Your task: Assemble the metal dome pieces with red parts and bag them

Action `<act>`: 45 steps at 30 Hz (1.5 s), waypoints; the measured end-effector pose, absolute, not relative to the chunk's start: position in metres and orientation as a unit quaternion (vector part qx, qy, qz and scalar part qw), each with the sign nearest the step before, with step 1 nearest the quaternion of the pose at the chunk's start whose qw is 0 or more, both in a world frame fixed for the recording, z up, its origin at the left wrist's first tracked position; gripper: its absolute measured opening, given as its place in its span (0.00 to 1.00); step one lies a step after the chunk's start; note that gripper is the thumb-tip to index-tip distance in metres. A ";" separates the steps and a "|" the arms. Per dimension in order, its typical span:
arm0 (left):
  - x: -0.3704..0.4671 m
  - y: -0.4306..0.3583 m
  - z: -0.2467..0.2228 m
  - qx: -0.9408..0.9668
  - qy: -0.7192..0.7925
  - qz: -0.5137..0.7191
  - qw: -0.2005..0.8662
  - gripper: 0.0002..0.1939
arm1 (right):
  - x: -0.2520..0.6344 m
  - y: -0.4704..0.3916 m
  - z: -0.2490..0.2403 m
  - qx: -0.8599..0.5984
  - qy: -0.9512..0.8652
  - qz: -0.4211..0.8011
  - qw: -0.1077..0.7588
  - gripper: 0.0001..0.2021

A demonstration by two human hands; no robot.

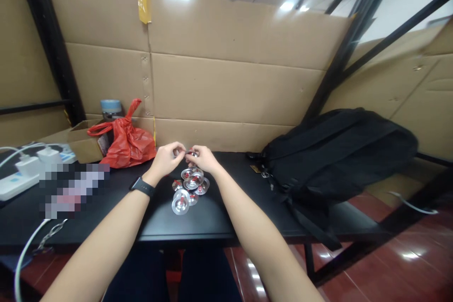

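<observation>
At the back of the black table, my right hand (pixel 205 158) grips a shiny silver disc (pixel 193 154) with a bit of red on it. My left hand (pixel 170 158), a dark watch on its wrist, is closed in a pinch just left of that disc. What its fingertips hold is too small to make out. Below both hands lies a loose pile of similar silver discs (pixel 194 180), round, with raised centres and red pieces in the middle. Several of them overlap, and two (pixel 180 204) lie nearest the table's front.
A red plastic bag (pixel 129 144), a cardboard box (pixel 85 144) and a blue-lidded container (pixel 111 107) stand at back left. A white power strip (pixel 21 181) lies far left. A black backpack (pixel 339 155) fills the right side. Cardboard panels (pixel 233 85) wall the back.
</observation>
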State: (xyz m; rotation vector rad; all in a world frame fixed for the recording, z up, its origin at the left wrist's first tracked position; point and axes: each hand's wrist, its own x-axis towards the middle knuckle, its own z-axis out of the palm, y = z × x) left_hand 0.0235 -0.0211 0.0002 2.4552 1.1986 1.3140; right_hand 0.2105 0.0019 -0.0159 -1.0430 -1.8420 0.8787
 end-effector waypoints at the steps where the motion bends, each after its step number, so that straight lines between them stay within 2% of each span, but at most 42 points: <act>1: 0.024 -0.020 -0.001 0.814 0.392 0.424 0.062 0.09 | 0.208 0.001 -0.017 -0.413 -0.711 0.384 0.420 0.08; 6: 0.029 -0.017 -0.007 0.821 0.382 0.418 0.070 0.16 | 0.191 -0.005 -0.017 -0.350 -0.608 0.550 0.453 0.11; 9: 0.031 -0.018 -0.006 0.799 0.401 0.442 0.067 0.14 | 0.185 -0.009 -0.013 -0.321 -0.536 0.622 0.472 0.14; 12: 0.029 -0.017 -0.006 0.784 0.414 0.456 0.077 0.13 | 0.183 -0.012 -0.009 -0.306 -0.511 0.652 0.469 0.12; 15: 0.025 -0.015 -0.007 0.786 0.407 0.454 0.101 0.16 | 0.185 -0.013 -0.009 -0.297 -0.533 0.649 0.454 0.09; 21: 0.005 -0.010 -0.005 0.838 0.383 0.360 0.148 0.19 | 0.203 0.001 -0.013 -0.341 -0.595 0.552 0.475 0.12; 24: -0.018 -0.005 -0.005 0.856 0.417 0.261 0.161 0.23 | 0.226 0.013 -0.014 -0.442 -0.671 0.382 0.456 0.11; 26: -0.033 -0.001 -0.006 0.852 0.440 0.200 0.202 0.30 | 0.244 0.019 -0.015 -0.503 -0.728 0.236 0.401 0.09; 28: -0.046 0.004 -0.009 0.844 0.448 0.178 0.236 0.32 | 0.259 0.023 -0.019 -0.546 -0.748 0.162 0.341 0.07; 33: -0.048 0.010 -0.014 0.855 0.425 0.185 0.231 0.29 | 0.280 0.030 -0.031 -0.593 -0.739 0.155 0.279 0.08; 37: -0.014 0.002 -0.015 0.883 0.388 0.221 0.142 0.15 | 0.283 0.035 -0.037 -0.602 -0.737 0.157 0.264 0.06; 40: 0.013 -0.006 -0.017 0.909 0.352 0.205 0.085 0.09 | 0.283 0.038 -0.040 -0.608 -0.734 0.156 0.259 0.03; 45: 0.029 -0.008 -0.026 0.920 0.350 0.171 0.045 0.09 | 0.285 0.041 -0.043 -0.627 -0.721 0.147 0.255 0.02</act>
